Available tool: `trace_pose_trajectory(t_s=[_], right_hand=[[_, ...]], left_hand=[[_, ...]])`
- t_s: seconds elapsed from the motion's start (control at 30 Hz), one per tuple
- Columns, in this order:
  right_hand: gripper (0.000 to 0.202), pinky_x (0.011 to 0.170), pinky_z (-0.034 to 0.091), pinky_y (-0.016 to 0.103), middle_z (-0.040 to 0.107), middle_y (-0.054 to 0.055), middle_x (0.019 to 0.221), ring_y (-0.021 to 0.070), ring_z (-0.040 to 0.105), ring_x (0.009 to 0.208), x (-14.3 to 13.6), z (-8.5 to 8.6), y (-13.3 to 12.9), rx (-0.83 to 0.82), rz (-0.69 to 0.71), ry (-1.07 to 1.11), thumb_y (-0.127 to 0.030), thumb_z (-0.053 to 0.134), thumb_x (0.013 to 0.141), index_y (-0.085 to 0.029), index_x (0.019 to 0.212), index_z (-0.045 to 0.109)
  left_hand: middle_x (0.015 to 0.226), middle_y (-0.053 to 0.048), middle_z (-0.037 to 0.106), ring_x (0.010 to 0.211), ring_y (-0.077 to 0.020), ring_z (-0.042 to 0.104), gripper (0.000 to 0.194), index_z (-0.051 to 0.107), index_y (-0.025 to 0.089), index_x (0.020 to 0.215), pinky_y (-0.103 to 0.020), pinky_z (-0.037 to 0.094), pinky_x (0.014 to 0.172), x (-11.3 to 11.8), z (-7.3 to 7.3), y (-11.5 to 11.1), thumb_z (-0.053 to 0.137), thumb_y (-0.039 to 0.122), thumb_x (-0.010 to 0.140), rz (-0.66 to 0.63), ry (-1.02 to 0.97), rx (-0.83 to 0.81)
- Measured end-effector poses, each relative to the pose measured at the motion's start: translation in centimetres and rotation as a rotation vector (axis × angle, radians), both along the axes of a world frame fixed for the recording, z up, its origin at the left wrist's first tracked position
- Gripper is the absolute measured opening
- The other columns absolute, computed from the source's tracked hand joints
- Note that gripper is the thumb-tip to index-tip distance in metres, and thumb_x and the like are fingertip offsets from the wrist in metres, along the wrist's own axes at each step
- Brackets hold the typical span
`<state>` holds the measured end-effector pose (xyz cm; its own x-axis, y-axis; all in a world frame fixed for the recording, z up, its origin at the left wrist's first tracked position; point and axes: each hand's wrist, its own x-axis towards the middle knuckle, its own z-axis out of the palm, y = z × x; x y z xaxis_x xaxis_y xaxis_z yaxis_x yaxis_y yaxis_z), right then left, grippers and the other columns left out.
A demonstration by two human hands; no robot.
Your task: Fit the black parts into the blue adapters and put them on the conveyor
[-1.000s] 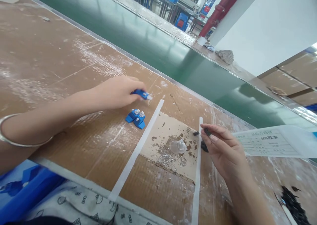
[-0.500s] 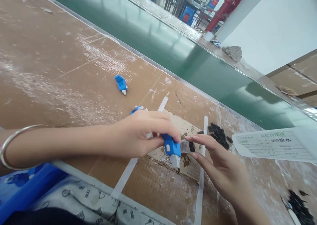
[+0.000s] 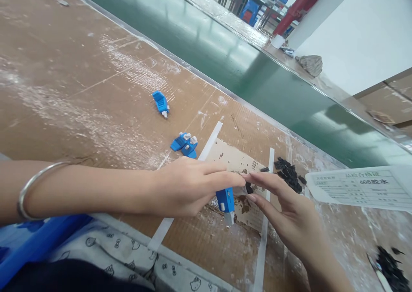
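Observation:
My left hand [image 3: 196, 187] is closed on a blue piece [image 3: 226, 201] with pale tips, over a stained beige card [image 3: 230, 152]. A finger of this hand reaches toward my right fingertips. My right hand [image 3: 283, 215] pinches a small black piece [image 3: 249, 188] between thumb and index finger, at the right side of the blue piece. The place where the two pieces meet is partly hidden by the fingers. Left of the card lie some blue pieces with white knobs [image 3: 186, 145], and farther up another blue piece [image 3: 161, 103].
Black pieces [image 3: 289, 174] lie in a heap right of the card, with a second heap [image 3: 391, 268] at the lower right. A white labelled container [image 3: 360, 187] stands at the right. Beyond the brown work surface runs a green belt [image 3: 225, 69]. A blue tray [image 3: 41, 245] is at the lower left.
My left index finger has stretched out over the blue piece toward my right fingertips. The blue pieces behind my left hand show more fully. The whole view has shifted slightly.

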<state>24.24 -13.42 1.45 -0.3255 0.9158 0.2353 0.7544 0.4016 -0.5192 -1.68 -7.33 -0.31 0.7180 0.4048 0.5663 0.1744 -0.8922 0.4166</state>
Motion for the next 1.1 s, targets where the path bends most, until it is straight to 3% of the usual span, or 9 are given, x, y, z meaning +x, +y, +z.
trace_pose_trajectory(t_s=[0.2, 0.37, 0.57, 0.87, 1.1], right_hand=[[0.047, 0.102, 0.054, 0.02, 0.076, -0.006, 0.117, 0.0094, 0.069, 0.113, -0.9, 0.2, -1.2, -0.066, -0.088, 0.417, -0.018, 0.069, 0.09, -0.038, 0.132, 0.059], [0.04, 0.102, 0.052, 0.016, 0.078, -0.007, 0.113, 0.0075, 0.069, 0.112, -2.6, 0.6, -2.1, -0.104, -0.068, 0.611, -0.015, 0.072, 0.088, -0.034, 0.123, 0.065], [0.035, 0.101, 0.054, 0.018, 0.076, -0.007, 0.114, 0.0068, 0.066, 0.113, -3.7, 0.3, -1.8, -0.183, 0.03, 0.742, -0.009, 0.068, 0.089, -0.033, 0.114, 0.066], [0.035, 0.099, 0.057, 0.026, 0.075, -0.008, 0.114, 0.0104, 0.066, 0.11, -3.5, 0.1, -1.8, -0.234, 0.063, 0.674, -0.009, 0.068, 0.088, -0.037, 0.109, 0.069], [0.044, 0.105, 0.056, 0.038, 0.065, -0.003, 0.138, 0.0182, 0.058, 0.13, -3.3, -0.2, -2.2, -0.073, 0.138, 0.396, -0.012, 0.059, 0.095, -0.037, 0.131, 0.062]], left_hand=[[0.114, -0.006, 0.072, 0.102, -0.0157, 0.069, 0.043, 0.047, 0.016, 0.13, -0.024, 0.054, 0.086, 0.8, -0.3, -0.5, 0.047, 0.0, 0.09, 0.011, -0.117, -0.065], [0.119, -0.011, 0.072, 0.104, -0.0183, 0.069, 0.047, 0.042, 0.011, 0.137, -0.027, 0.055, 0.088, 1.5, -0.9, -1.0, 0.045, 0.001, 0.091, 0.054, -0.196, -0.032], [0.122, -0.01, 0.071, 0.111, -0.0147, 0.067, 0.043, 0.043, 0.011, 0.135, -0.024, 0.053, 0.093, 1.7, -1.0, -0.9, 0.044, 0.001, 0.094, -0.018, -0.291, -0.022], [0.128, -0.013, 0.069, 0.118, -0.0153, 0.065, 0.038, 0.043, 0.009, 0.135, -0.024, 0.051, 0.099, 1.5, -0.8, -1.0, 0.045, 0.004, 0.097, -0.072, -0.306, -0.041], [0.122, -0.01, 0.07, 0.11, -0.0152, 0.067, 0.047, 0.041, 0.012, 0.138, -0.023, 0.052, 0.094, 1.2, -0.9, -1.1, 0.047, 0.003, 0.092, -0.006, -0.26, -0.142]])
